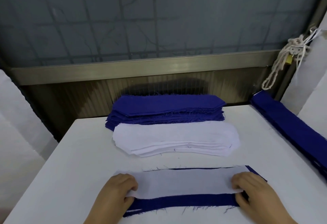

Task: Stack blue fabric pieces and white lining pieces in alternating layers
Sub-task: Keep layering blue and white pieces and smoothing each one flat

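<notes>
A white lining piece [184, 183] lies on top of a blue fabric piece [185, 201] near the table's front edge. My left hand [116, 191] pinches the left end of the white piece, thumb tucked under its edge. At the right end my right hand [251, 191] pinches the white piece the same way. Farther back sits a pile of white lining pieces [175, 138], and behind it a taller pile of blue fabric pieces [166, 110].
The white table [79, 153] ends at a dark gap on the left. A long bundle of blue strips [290, 128] runs along the right edge. Behind the piles stand a metal window frame [141, 68] and a knotted cord [283, 61].
</notes>
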A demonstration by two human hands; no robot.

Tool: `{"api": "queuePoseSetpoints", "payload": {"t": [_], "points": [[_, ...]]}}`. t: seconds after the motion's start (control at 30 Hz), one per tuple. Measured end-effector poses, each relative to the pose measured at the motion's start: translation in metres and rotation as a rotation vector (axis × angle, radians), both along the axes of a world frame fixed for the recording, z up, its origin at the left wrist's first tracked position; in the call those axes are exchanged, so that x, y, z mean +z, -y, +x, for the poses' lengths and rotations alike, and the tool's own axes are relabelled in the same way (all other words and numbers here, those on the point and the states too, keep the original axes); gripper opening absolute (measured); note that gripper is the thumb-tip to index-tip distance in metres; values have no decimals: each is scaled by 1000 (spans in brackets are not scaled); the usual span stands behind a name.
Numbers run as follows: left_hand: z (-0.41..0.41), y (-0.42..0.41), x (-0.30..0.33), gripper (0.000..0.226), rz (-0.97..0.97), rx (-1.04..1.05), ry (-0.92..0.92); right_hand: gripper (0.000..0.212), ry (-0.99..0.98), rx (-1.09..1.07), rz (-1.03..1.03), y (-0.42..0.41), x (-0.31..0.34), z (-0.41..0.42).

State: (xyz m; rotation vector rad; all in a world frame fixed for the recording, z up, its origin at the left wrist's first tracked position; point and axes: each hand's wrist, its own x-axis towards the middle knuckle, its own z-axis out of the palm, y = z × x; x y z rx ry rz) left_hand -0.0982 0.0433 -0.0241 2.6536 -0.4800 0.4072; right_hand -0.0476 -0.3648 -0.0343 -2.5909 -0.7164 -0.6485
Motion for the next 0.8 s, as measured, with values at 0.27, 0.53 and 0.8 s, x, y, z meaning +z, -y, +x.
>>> {"api": "queuePoseSetpoints", "payload": {"t": [0.27,0.53,0.8], "points": [[0,4,1,33,-24,-36,-11,13,-34,-30,34,-6,11,-5],[-3,6,7,6,-88,-40,-49,17,-73,58,-39,-13,17,-6],[1,0,13,30,-41,109,-61,36,-131,-56,-95,-2,20,16]]}}
